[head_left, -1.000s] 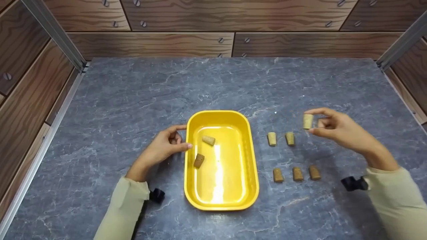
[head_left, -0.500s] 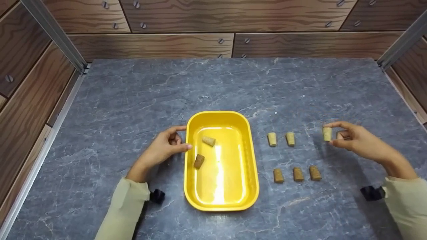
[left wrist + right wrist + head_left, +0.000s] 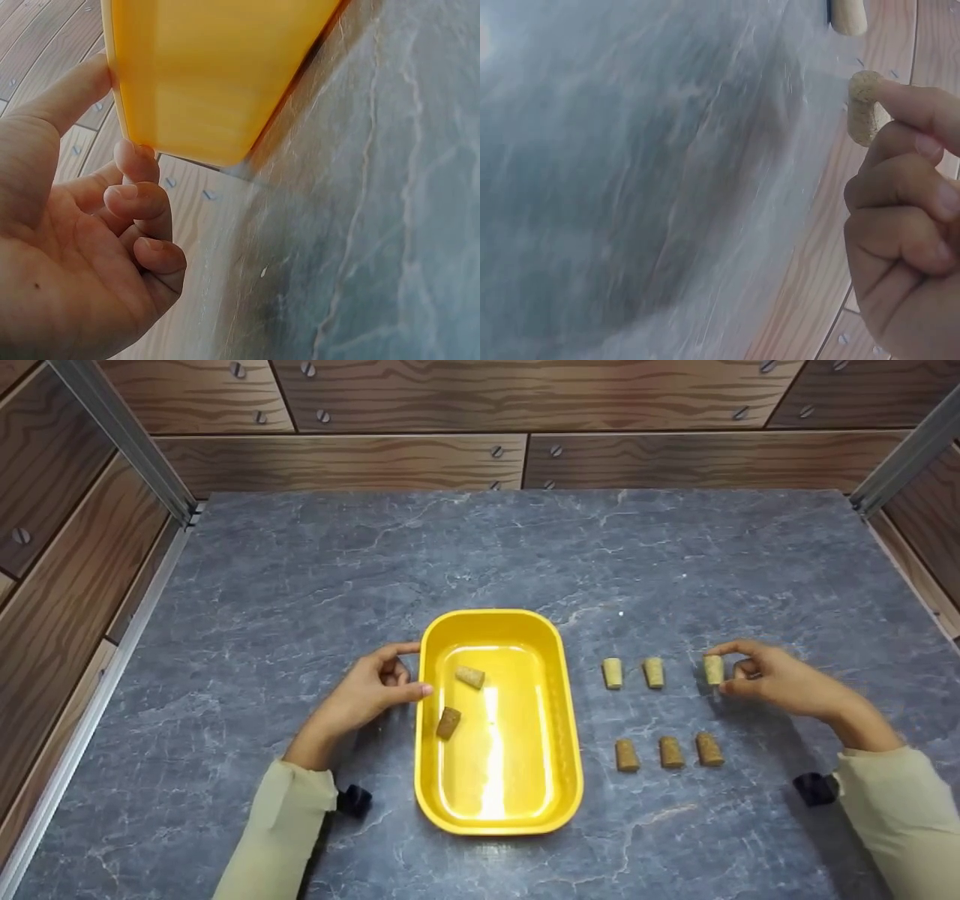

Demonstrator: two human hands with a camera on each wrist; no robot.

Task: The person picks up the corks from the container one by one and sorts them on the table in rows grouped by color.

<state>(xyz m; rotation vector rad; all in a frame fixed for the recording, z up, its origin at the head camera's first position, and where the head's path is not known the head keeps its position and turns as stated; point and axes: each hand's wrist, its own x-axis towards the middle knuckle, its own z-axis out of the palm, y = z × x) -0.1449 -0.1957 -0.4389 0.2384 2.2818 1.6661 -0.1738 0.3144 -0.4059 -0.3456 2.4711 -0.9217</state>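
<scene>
A yellow plastic tray (image 3: 572, 720) stands upright on the table, with one pale cork (image 3: 470, 677) and one brown cork (image 3: 448, 723) lying inside. My left hand (image 3: 373, 682) grips its left rim, the thumb reaching over the edge and the index finger further up the side. The left wrist view shows the other fingers of this hand (image 3: 82, 240) curled beside the tray. Between thumb and index finger, my right hand (image 3: 787, 679) pinches a pale cork (image 3: 713, 670), to the right of the row holding another pale cork (image 3: 613, 673) and its neighbour (image 3: 654, 673).
Nearer the front lies a second row of brown corks: a left one (image 3: 626, 755), a middle one (image 3: 671, 752) and a right one (image 3: 709, 749). The grey marbled table (image 3: 375, 562) ends at wood-patterned walls (image 3: 337, 461) behind and on both sides.
The right hand with its pale cork has swung right and toward the front, then a little back left, level with the pale row. Left hand and tray have stayed put.
</scene>
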